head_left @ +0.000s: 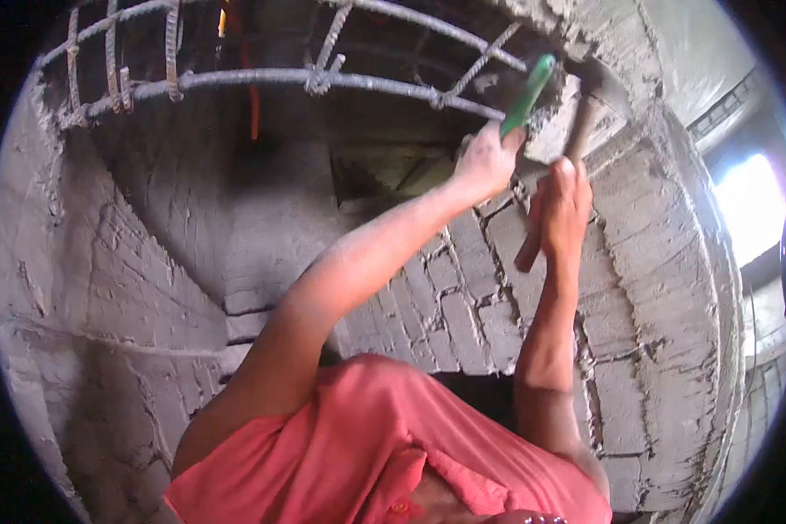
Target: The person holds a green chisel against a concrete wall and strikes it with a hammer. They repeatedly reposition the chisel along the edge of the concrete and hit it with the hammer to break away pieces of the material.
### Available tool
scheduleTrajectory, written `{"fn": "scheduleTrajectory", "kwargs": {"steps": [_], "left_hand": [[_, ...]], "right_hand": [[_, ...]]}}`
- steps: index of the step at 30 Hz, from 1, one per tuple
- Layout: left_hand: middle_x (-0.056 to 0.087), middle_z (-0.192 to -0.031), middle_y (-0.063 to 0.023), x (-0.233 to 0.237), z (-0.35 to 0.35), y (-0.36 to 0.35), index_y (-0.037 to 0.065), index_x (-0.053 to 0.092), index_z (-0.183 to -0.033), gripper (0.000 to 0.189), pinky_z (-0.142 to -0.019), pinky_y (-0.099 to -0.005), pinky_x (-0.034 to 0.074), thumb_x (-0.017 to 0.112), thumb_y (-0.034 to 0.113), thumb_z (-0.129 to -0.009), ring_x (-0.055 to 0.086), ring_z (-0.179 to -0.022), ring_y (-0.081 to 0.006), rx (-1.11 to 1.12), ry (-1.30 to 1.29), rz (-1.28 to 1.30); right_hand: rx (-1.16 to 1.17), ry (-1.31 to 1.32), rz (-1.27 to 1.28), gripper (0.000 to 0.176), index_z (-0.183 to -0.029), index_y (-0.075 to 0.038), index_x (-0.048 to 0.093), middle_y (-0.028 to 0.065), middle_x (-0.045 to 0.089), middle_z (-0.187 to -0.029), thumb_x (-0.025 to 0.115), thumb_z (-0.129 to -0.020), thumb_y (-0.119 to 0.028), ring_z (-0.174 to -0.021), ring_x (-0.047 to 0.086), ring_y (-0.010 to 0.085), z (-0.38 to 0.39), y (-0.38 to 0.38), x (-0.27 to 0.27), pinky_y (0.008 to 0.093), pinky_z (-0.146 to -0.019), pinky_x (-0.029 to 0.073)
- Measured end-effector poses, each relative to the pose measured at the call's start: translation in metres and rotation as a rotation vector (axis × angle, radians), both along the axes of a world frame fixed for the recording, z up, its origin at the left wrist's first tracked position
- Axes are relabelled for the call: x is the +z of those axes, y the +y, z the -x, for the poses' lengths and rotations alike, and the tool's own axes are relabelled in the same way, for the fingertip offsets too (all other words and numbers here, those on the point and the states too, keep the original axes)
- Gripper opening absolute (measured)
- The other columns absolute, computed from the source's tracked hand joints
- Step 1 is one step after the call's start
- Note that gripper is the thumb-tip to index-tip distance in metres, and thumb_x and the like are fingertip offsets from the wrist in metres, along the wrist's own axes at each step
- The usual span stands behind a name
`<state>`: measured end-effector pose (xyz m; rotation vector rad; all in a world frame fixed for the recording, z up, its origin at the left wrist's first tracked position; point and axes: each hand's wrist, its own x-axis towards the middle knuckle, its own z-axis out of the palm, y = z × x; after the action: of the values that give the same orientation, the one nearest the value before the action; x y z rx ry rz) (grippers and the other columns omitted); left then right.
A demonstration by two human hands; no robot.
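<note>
My left hand [489, 162], dusted pale, is closed around a green-handled tool [529, 94]; its working end does not show clearly. My right hand [565, 205] grips the wooden handle of a hammer [585, 127]. The hammer's dark, blurred head is raised at the upper right, close to the broken edge of the wall. Beside the two tools is a rough, pale patch of masonry [550, 140], partly covered by the hammer handle.
A brick wall [463, 323] with mortar joints stands behind my arms. Bare steel rebar [358, 83] curves across a dark opening at the top. Grey rendered wall [262, 253] lies to the left, and a bright window [751, 210] is at far right.
</note>
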<state>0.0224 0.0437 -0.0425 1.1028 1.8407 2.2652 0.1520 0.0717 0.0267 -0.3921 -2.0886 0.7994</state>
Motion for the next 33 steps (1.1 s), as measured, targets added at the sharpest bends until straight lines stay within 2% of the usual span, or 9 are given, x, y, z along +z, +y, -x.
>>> {"fn": "scheduleTrajectory", "kwargs": {"steps": [1,3,5,9,12,17,21,29,33], "left_hand": [[0.062,-0.094,-0.0314,-0.003,0.007,0.001,-0.001,0.056,-0.1,0.05,-0.081,-0.0576,0.045,0.048,0.049,-0.099,0.058,-0.096,-0.0523,0.04,0.041,-0.036],[0.062,-0.089,-0.0315,-0.018,0.005,0.001,-0.001,0.054,-0.096,0.051,-0.077,-0.0569,0.045,0.048,0.05,-0.099,0.059,-0.094,-0.0518,0.146,0.08,0.066],[0.061,-0.083,-0.0303,-0.017,0.016,-0.001,-0.001,0.053,-0.094,0.052,-0.071,-0.0555,0.046,0.048,0.051,-0.099,0.059,-0.088,-0.0518,0.039,0.062,-0.008],[0.058,-0.074,-0.0295,-0.025,0.013,0.009,-0.001,0.051,-0.093,0.055,-0.064,-0.0535,0.045,0.046,0.053,-0.099,0.06,-0.079,-0.0516,0.085,0.137,-0.082],[0.055,-0.07,-0.0289,-0.012,0.001,-0.005,0.0,0.048,-0.09,0.054,-0.062,-0.0547,0.043,0.045,0.053,-0.1,0.058,-0.075,-0.0526,0.061,0.175,-0.099],[0.055,-0.067,-0.0265,-0.013,0.01,0.001,0.001,0.047,-0.089,0.048,-0.057,-0.0555,0.041,0.047,0.048,-0.101,0.057,-0.07,-0.0514,0.123,0.25,-0.082],[0.054,-0.064,-0.0241,-0.026,0.038,0.005,0.002,0.05,-0.089,0.046,-0.055,-0.053,0.041,0.047,0.046,-0.101,0.058,-0.066,-0.0486,0.165,0.34,-0.028],[0.054,-0.061,-0.0222,-0.021,0.053,-0.006,0.002,0.052,-0.092,0.045,-0.053,-0.0516,0.041,0.047,0.046,-0.101,0.058,-0.062,-0.047,0.238,0.474,0.059],[0.053,-0.063,-0.0231,-0.019,0.056,-0.009,0.003,0.054,-0.093,0.055,-0.053,-0.0504,0.041,0.042,0.055,-0.1,0.057,-0.063,-0.0489,0.247,0.48,0.08]], "right_hand": [[0.036,0.113,0.188,0.039,-0.086,-0.007,0.05,0.0017,0.047,-0.059,0.045,-0.102,-0.042,-0.045,0.047,0.0121,-0.007,-0.003,0.0,0.0264,-0.042,0.039],[0.169,0.357,-0.037,0.041,-0.093,-0.007,0.053,0.0034,0.048,-0.063,0.044,-0.1,-0.047,-0.047,0.047,0.0142,-0.021,-0.011,0.019,0.0275,-0.043,0.04],[0.531,0.615,0.095,0.053,-0.102,-0.008,0.053,0.0057,0.049,-0.068,0.043,-0.097,-0.06,-0.051,0.048,0.018,-0.033,-0.023,0.053,0.0304,-0.046,0.043],[0.822,0.762,-0.313,0.072,-0.108,-0.018,0.058,0.0009,0.044,-0.077,0.046,-0.081,-0.083,-0.064,0.043,0.0163,-0.068,-0.048,0.076,0.0366,-0.06,0.039],[0.598,0.858,-0.482,0.07,-0.111,-0.015,0.057,0.0024,0.043,-0.077,0.043,-0.086,-0.079,-0.066,0.045,0.019,-0.075,-0.046,0.046,0.0405,-0.063,0.043],[0.538,0.85,-0.145,0.061,-0.105,-0.011,0.046,0.0075,0.049,-0.078,0.049,-0.089,-0.07,-0.064,0.053,0.0236,-0.067,-0.037,-0.029,0.0453,-0.064,0.05],[0.574,0.868,0.032,0.062,-0.102,-0.011,0.044,0.0086,0.049,-0.075,0.052,-0.088,-0.071,-0.059,0.051,0.0227,-0.064,-0.016,-0.079,0.0393,-0.054,0.048],[0.634,0.938,0.111,0.064,-0.1,-0.011,0.046,0.0073,0.05,-0.074,0.052,-0.086,-0.073,-0.057,0.048,0.0209,-0.029,0.008,-0.072,0.0385,-0.055,0.047],[0.69,0.885,0.167,0.067,-0.1,-0.011,0.043,0.0069,0.048,-0.071,0.053,-0.084,-0.075,-0.055,0.049,0.0203,-0.008,0.022,-0.079,0.0374,-0.054,0.048]]}}
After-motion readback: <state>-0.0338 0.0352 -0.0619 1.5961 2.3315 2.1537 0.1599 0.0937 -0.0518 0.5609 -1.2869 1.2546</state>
